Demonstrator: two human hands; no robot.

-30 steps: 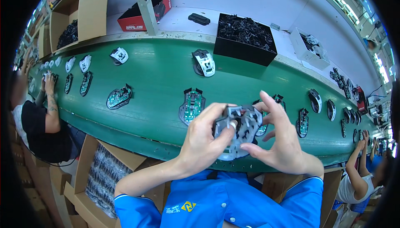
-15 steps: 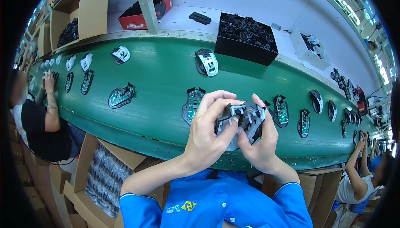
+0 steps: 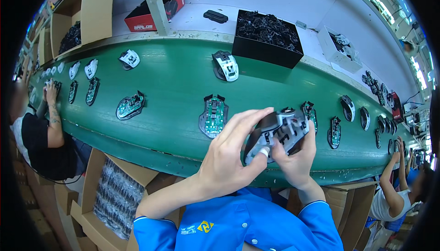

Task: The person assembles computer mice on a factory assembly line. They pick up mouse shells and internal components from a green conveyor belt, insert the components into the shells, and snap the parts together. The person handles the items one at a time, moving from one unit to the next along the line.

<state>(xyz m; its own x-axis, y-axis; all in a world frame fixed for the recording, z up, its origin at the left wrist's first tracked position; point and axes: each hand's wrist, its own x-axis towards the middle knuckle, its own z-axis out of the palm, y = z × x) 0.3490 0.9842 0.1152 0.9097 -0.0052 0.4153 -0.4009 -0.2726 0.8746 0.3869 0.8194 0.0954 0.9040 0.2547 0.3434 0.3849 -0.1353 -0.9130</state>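
Note:
Between both hands I hold a computer mouse top shell (image 3: pixel 280 134), grey and black, its hollow inner side turned toward me. My left hand (image 3: pixel 231 154) is closed round its left side, with the thumb on the inner face. My right hand (image 3: pixel 298 159) grips the right side, its thumb also pressed inside. What the thumbtips touch is partly hidden. Just left of the shell, a mouse base with a green circuit board (image 3: pixel 214 115) lies on the green belt (image 3: pixel 178 95). Another mouse base (image 3: pixel 309 111) shows partly behind my right fingers.
A white and black mouse shell (image 3: pixel 225 66) lies farther back. A black box of small dark parts (image 3: pixel 268 40) stands on the back ledge, beside a white box (image 3: pixel 339 47). An open carton of wrapped parts (image 3: pixel 114 196) is at lower left. Co-workers sit at left (image 3: pixel 41 132) and right (image 3: pixel 389 196).
The shell has tilted and shifted slightly right in my hands, showing more of its dark outer edge. My right thumb has moved up along the inside.

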